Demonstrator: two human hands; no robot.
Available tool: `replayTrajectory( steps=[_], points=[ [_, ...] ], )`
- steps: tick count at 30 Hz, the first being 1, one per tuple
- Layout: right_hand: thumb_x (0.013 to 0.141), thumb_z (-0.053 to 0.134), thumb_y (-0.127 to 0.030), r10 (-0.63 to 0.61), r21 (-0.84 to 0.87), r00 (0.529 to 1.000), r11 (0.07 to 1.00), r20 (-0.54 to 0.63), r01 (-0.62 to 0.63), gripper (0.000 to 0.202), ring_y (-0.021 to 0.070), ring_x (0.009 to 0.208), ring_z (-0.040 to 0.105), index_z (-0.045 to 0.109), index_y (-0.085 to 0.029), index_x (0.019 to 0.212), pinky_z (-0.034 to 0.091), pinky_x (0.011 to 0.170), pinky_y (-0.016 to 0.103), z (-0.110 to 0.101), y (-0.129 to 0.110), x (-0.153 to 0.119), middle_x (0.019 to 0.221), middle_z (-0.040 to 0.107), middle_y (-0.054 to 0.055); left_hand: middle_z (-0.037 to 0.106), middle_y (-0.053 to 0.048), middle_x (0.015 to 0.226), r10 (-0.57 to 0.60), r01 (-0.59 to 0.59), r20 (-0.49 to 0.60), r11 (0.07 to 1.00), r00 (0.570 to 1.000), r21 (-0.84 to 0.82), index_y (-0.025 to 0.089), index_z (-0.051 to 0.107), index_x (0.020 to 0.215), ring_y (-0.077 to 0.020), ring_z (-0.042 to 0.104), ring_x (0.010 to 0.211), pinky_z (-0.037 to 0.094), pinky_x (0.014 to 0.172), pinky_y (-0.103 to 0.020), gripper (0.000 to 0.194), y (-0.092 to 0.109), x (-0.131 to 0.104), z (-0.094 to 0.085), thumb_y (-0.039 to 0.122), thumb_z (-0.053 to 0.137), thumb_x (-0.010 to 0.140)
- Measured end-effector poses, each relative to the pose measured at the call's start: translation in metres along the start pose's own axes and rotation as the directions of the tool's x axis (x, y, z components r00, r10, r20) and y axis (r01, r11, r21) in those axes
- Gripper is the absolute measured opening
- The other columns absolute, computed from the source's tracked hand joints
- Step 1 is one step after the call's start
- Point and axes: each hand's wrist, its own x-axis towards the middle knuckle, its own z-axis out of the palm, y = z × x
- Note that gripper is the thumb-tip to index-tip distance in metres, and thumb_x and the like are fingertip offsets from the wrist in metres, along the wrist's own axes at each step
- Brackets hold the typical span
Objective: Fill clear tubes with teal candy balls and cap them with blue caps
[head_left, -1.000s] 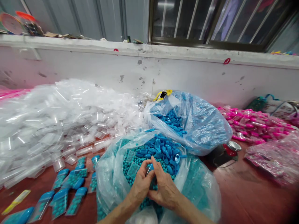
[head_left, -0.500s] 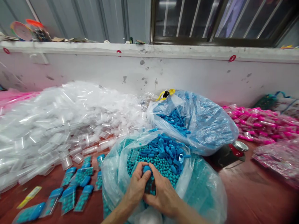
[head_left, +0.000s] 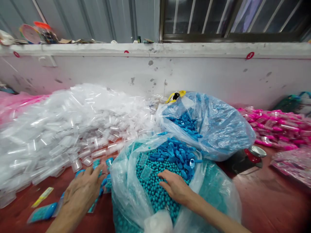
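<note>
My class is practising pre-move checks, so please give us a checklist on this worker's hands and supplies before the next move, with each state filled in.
1. Bead bag mouth open: ok.
2. Blue caps exposed in the bag: ok, heaped toward its far side.
3. Clear containers lying on the turquoise beads: ok.
4. Right hand over the beads: ok.
5. Left hand empty: cannot tell, its palm is hidden.
6. Filled packs all in plain view: not ok, the left hand covers some.

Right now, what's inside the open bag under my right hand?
Teal beads, blue plastic caps and clear plastic containers show on top. Whatever lies deeper in the middle, or beneath your right hand, is covered.
</note>
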Motion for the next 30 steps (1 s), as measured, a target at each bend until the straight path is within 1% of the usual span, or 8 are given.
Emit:
replayTrajectory(
  steps=[3, 7, 10, 14, 17, 21, 26, 30],
  points=[
    [0.086, 0.042, -0.024, 0.003, -0.062, 1.000, 0.998, -0.008, -0.004, 0.023, 0.0164, 0.093, 0.055, 0.055, -0.021, 0.104, 0.039, 0.079, 0.025, 0.001, 0.002, 0.016, 0.096, 0.061, 0.004, 0.061, -0.008, 0.093, 0.050, -0.046, -0.075, 0.997, 0.996, 0.058, 0.021, 0.056, 0.105, -0.0219, 0.055, 0.083, 0.041, 0.072, -0.031, 0.034, 0.032, 0.002, 0.004, 0.031, 0.031, 0.084],
    [0.084, 0.044, -0.024, 0.099, -0.220, 0.994, 0.970, -0.035, -0.105, 0.021, 0.0193, 0.096, 0.056, 0.055, -0.019, 0.102, 0.040, 0.079, 0.027, -0.002, 0.007, 0.030, 0.096, 0.062, 0.006, 0.061, -0.010, 0.084, 0.199, -0.204, 0.067, 0.975, 0.978, 0.090, 0.018, 0.061, 0.089, -0.0258, 0.054, 0.085, 0.039, 0.075, -0.034, 0.031, 0.100, 0.009, 0.028, 0.038, 0.040, 0.082],
    [0.086, 0.042, -0.024, 0.165, -0.396, 0.979, 0.897, -0.116, -0.198, 0.020, 0.0202, 0.089, 0.059, 0.052, -0.018, 0.102, 0.043, 0.071, 0.027, -0.005, 0.010, 0.041, 0.097, 0.060, 0.007, 0.060, -0.012, 0.093, 0.234, -0.238, 0.141, 0.971, 0.962, 0.014, 0.017, 0.059, 0.092, -0.0269, 0.052, 0.092, 0.037, 0.080, -0.036, 0.028, 0.129, 0.019, 0.055, 0.036, 0.041, 0.082],
    [0.085, 0.037, -0.013, 0.179, -0.540, 0.976, 0.813, -0.120, -0.216, 0.019, 0.0203, 0.080, 0.061, 0.053, -0.015, 0.096, 0.045, 0.060, 0.027, -0.001, 0.013, 0.059, 0.100, 0.057, 0.011, 0.062, -0.011, 0.094, 0.288, -0.271, 0.316, 0.958, 0.904, -0.099, 0.016, 0.055, 0.098, -0.0257, 0.057, 0.087, 0.040, 0.074, -0.035, 0.024, 0.139, 0.030, 0.076, 0.028, 0.042, 0.081],
    [0.084, 0.037, -0.010, 0.179, -0.539, 0.979, 0.818, -0.095, -0.202, 0.020, 0.0208, 0.082, 0.061, 0.055, -0.015, 0.091, 0.045, 0.061, 0.027, 0.000, 0.017, 0.064, 0.098, 0.058, 0.010, 0.063, -0.010, 0.091, 0.330, -0.299, 0.345, 0.944, 0.879, -0.143, 0.017, 0.056, 0.095, -0.0251, 0.059, 0.087, 0.041, 0.074, -0.034, 0.021, 0.137, 0.032, 0.075, 0.023, 0.045, 0.078],
    [0.081, 0.045, -0.018, 0.174, -0.523, 0.983, 0.833, -0.063, -0.182, 0.015, 0.0212, 0.084, 0.061, 0.053, -0.015, 0.094, 0.045, 0.066, 0.027, -0.007, 0.023, 0.049, 0.095, 0.061, 0.009, 0.064, -0.014, 0.087, 0.365, -0.293, 0.378, 0.927, 0.851, -0.235, 0.014, 0.057, 0.090, -0.0274, 0.059, 0.086, 0.042, 0.074, -0.037, 0.020, 0.139, 0.030, 0.076, 0.018, 0.045, 0.075],
    [0.080, 0.044, -0.013, 0.244, -0.517, 0.969, 0.824, -0.046, -0.232, 0.019, 0.0226, 0.078, 0.062, 0.052, -0.014, 0.097, 0.043, 0.064, 0.029, -0.011, 0.025, 0.026, 0.088, 0.064, 0.012, 0.061, -0.018, 0.094, 0.335, -0.169, 0.399, 0.902, 0.854, -0.397, 0.011, 0.058, 0.087, -0.0295, 0.055, 0.094, 0.038, 0.081, -0.042, 0.022, 0.171, 0.033, 0.099, 0.010, 0.040, 0.074],
    [0.082, 0.045, -0.023, 0.268, -0.482, 0.962, 0.838, -0.043, -0.255, 0.019, 0.0230, 0.084, 0.061, 0.054, -0.015, 0.096, 0.042, 0.066, 0.028, -0.010, 0.025, 0.033, 0.091, 0.065, 0.011, 0.062, -0.012, 0.081, 0.298, 0.032, 0.468, 0.816, 0.832, -0.577, 0.013, 0.058, 0.075, -0.0257, 0.057, 0.084, 0.040, 0.074, -0.035, 0.010, 0.188, 0.045, 0.112, 0.012, 0.049, 0.069]
  ],
)
